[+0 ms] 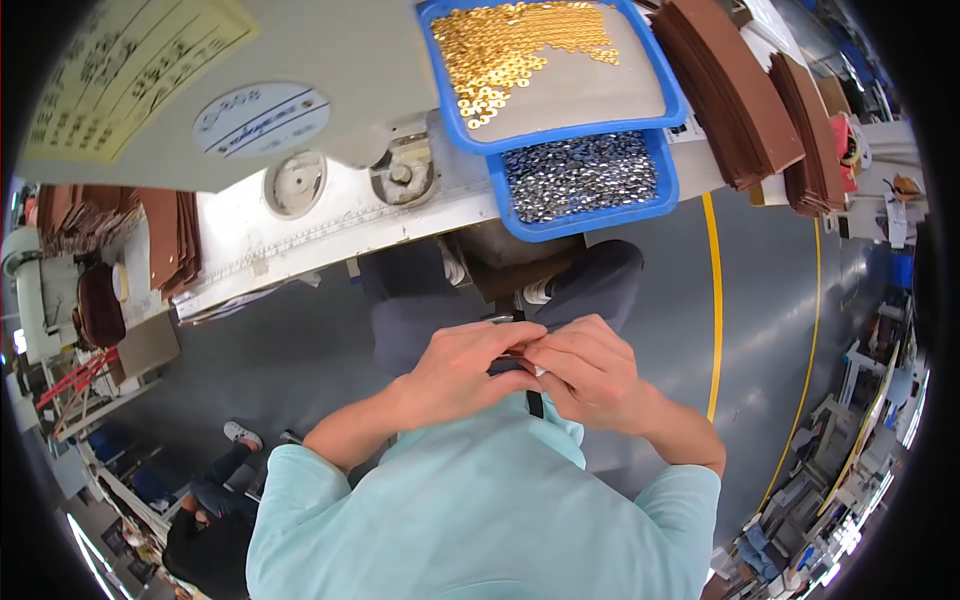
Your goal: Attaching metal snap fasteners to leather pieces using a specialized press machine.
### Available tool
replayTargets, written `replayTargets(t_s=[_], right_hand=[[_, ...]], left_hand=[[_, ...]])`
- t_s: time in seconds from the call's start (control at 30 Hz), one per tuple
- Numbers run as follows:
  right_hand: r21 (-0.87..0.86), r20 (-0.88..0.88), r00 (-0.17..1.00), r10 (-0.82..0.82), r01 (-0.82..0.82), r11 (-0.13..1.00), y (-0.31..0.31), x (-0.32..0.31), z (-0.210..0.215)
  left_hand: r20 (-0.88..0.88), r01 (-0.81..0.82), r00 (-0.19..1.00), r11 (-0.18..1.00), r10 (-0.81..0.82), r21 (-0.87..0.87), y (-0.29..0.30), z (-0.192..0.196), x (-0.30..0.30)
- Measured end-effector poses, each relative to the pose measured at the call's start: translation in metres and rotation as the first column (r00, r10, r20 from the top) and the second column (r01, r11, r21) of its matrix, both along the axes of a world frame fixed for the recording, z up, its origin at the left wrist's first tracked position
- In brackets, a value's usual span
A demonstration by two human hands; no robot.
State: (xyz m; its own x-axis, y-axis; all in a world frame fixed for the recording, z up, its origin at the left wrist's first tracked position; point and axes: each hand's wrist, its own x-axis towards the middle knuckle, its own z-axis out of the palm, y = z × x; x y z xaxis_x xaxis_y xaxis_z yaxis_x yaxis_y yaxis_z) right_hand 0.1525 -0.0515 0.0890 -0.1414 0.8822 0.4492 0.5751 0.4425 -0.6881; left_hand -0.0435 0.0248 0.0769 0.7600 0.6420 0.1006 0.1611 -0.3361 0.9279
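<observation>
Okay, left hand [462,368] and right hand [592,372] meet over the lap, just off the bench's [330,228] near edge. Right fingertips are closed on a small pale bit [540,371], mostly buried, so shape unreadable. Left thumb and fingers curl in beside it; can't tell if they grip. On the bench's near edge: upper blue tray [610,97] with gold rings [495,50], cut off at top, covering part of a lower blue tray [590,222] of silver pieces [580,178]. Grey machine body [350,60] hides the bench's far left.
</observation>
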Motion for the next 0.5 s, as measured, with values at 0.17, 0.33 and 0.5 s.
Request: replayTargets(t_s=[0.17, 0.33, 0.5], right_hand=[[0.012, -0.02, 1.0, 0.017, -0.017, 1.0, -0.001, -0.006, -0.004], [0.052, -0.131, 0.99, 0.052, -0.046, 0.998, 0.001, -0.008, -0.009], [0.079, -0.169, 0.983, 0.075, -0.062, 0.995, 0.002, -0.004, -0.013]], left_hand=[[-0.025, 0.032, 0.999, 0.993, -0.035, -0.115, 0.003, -0.002, -0.005], [-0.029, 0.117, 0.992, 0.99, -0.12, -0.075, 0.009, -0.001, -0.001], [-0.008, 0.104, 0.994, 0.994, -0.105, -0.042, 0.011, -0.003, 0.005]])
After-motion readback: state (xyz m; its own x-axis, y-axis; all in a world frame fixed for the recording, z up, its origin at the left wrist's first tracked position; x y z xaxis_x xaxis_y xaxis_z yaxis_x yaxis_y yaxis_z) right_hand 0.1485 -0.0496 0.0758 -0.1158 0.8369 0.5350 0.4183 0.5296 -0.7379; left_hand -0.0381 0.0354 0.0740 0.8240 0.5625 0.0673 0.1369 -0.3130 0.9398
